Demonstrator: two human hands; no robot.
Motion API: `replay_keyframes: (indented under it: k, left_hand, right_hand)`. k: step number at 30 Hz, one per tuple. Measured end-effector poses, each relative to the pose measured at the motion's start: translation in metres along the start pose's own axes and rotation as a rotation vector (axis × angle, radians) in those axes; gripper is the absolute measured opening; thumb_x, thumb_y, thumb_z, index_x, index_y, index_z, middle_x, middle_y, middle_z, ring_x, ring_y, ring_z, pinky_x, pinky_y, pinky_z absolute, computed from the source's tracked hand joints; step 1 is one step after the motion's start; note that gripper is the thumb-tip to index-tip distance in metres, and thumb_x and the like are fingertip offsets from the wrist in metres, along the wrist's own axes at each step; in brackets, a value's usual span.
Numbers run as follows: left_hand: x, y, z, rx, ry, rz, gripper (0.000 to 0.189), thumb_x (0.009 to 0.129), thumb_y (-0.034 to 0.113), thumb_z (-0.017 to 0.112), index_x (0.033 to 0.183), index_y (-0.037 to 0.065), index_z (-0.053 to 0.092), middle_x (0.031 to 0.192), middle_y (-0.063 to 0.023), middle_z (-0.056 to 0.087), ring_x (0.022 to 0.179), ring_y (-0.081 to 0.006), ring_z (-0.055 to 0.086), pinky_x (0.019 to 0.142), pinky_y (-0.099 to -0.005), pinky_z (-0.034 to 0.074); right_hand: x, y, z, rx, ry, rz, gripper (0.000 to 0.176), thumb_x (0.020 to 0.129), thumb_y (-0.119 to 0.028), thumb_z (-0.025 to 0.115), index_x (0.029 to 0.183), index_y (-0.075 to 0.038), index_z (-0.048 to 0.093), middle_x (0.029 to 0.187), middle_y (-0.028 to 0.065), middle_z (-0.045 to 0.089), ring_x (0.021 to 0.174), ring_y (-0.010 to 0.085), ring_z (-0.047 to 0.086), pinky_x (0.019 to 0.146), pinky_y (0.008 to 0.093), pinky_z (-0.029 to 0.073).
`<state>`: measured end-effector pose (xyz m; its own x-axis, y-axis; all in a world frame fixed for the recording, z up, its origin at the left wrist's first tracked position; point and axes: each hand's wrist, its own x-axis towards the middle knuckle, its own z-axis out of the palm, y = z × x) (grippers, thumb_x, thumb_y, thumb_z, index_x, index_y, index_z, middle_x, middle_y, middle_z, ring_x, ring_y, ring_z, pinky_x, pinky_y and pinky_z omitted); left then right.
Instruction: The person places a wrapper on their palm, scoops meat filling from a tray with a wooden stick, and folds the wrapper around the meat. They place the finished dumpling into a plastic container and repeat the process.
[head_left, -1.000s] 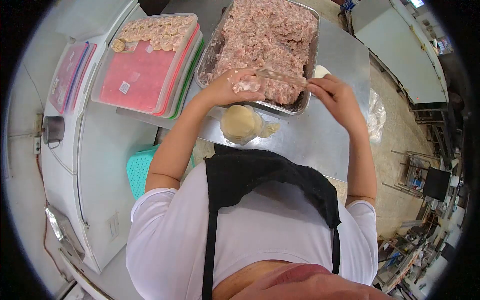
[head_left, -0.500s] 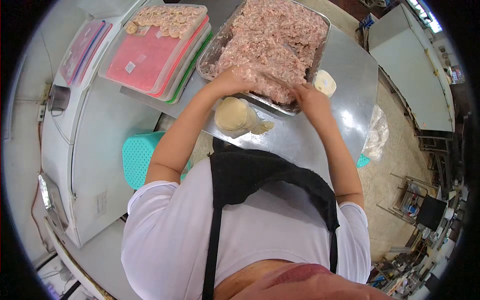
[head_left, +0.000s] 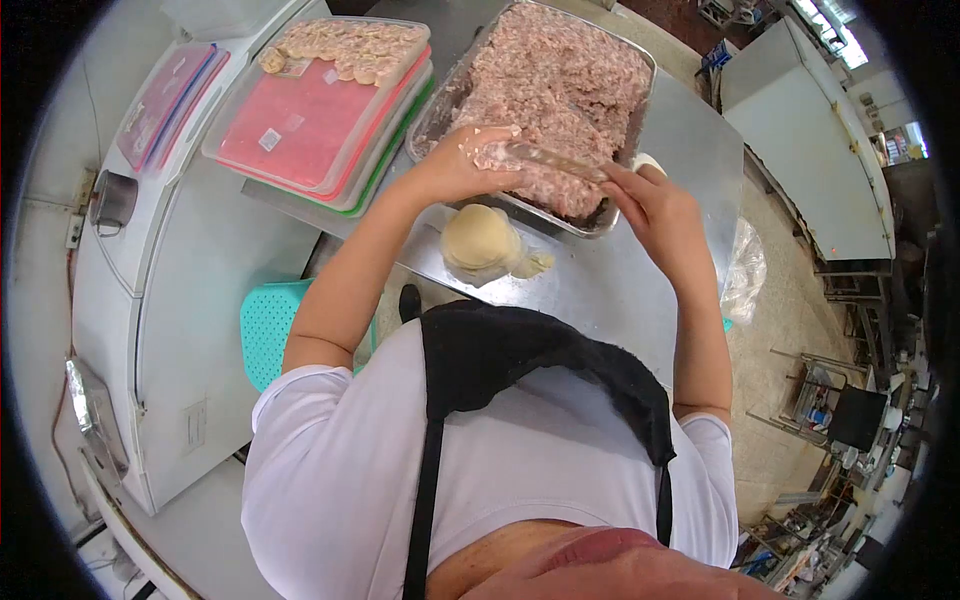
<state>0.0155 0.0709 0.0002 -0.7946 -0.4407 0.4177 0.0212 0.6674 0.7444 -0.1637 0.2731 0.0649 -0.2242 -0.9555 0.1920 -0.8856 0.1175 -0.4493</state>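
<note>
Minced filling point(head_left: 560, 75) fills a metal tray point(head_left: 597, 232). Over the tray's near left edge my left hand point(head_left: 470, 163) is curled, smeared with filling; what lies in its palm is too small to make out. My right hand point(head_left: 655, 205) grips one end of a flat metal spatula point(head_left: 560, 160), whose other end reaches to my left hand. A stack of round pale wrappers point(head_left: 478, 238) stands on the table just below my left hand, with a few loose wrapper pieces point(head_left: 534, 264) beside it.
Stacked plastic containers with red and green edges point(head_left: 300, 140) stand left of the tray, filled dumplings point(head_left: 350, 48) in the top one. A white round item point(head_left: 647, 161) is partly hidden behind my right hand. A turquoise stool point(head_left: 272, 335) is below the table's left side.
My right hand has moved right and turned, and the spatula shows more clearly between my hands. My left hand's palm has opened more to view. The whole view has shifted slightly.
</note>
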Motion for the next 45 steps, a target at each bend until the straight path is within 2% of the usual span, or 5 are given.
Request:
replay_keyframes:
  k: [10, 17, 24, 31, 45]
  left_hand:
    - [-0.002, 0.007, -0.117, -0.290, -0.384, -0.375, 0.044, 0.073, 0.027, 0.078, 0.106, 0.004, 0.061, 0.102, -0.0055, 0.065, 0.092, -0.0160, 0.059, 0.084, -0.0321, 0.046]
    - [-0.015, -0.056, -0.185, -0.013, -0.237, -0.042, 0.042, 0.073, 0.028, 0.079, 0.103, 0.005, 0.061, 0.094, -0.0020, 0.062, 0.089, -0.0135, 0.057, 0.079, -0.0290, 0.046]
    - [-0.005, -0.157, -0.272, 0.203, -0.134, -0.245, 0.046, 0.073, 0.021, 0.075, 0.111, 0.001, 0.057, 0.085, -0.0053, 0.057, 0.079, -0.0159, 0.055, 0.073, -0.0301, 0.045]
    - [0.040, -0.183, -0.258, 0.409, 0.005, -0.173, 0.067, 0.073, 0.028, 0.071, 0.131, 0.005, 0.047, 0.121, -0.0198, 0.056, 0.108, -0.0346, 0.056, 0.089, -0.0404, 0.046]
    - [0.058, -0.188, -0.213, 0.577, -0.125, -0.042, 0.081, 0.075, 0.019, 0.070, 0.144, 0.010, 0.029, 0.117, -0.0285, 0.056, 0.110, -0.0400, 0.055, 0.093, -0.0446, 0.044]
  right_hand:
    - [0.044, -0.114, 0.002, -0.033, 0.136, 0.080, 0.020, 0.089, -0.022, 0.060, 0.102, -0.008, 0.066, 0.085, 0.0128, 0.062, 0.076, 0.0323, 0.062, 0.064, 0.0399, 0.048]
    - [0.092, -0.155, 0.066, 0.005, 0.052, -0.009, 0.024, 0.091, -0.020, 0.058, 0.107, -0.002, 0.064, 0.089, 0.0161, 0.062, 0.080, 0.0315, 0.061, 0.070, 0.0359, 0.047]
    - [0.060, -0.109, 0.102, 0.246, 0.233, 0.253, 0.027, 0.091, -0.018, 0.059, 0.108, 0.002, 0.064, 0.085, 0.0103, 0.064, 0.075, 0.0176, 0.060, 0.068, 0.0298, 0.046]
    - [0.007, -0.106, 0.108, 0.656, 0.412, 0.670, 0.030, 0.092, -0.023, 0.060, 0.112, -0.001, 0.064, 0.067, -0.0035, 0.050, 0.053, 0.0024, 0.040, 0.045, 0.0182, 0.031]
    - [-0.029, -0.056, 0.081, 0.653, 0.455, 0.790, 0.033, 0.098, -0.031, 0.047, 0.100, -0.003, 0.066, 0.059, -0.0073, 0.038, 0.049, 0.0033, 0.030, 0.045, 0.0207, 0.025]
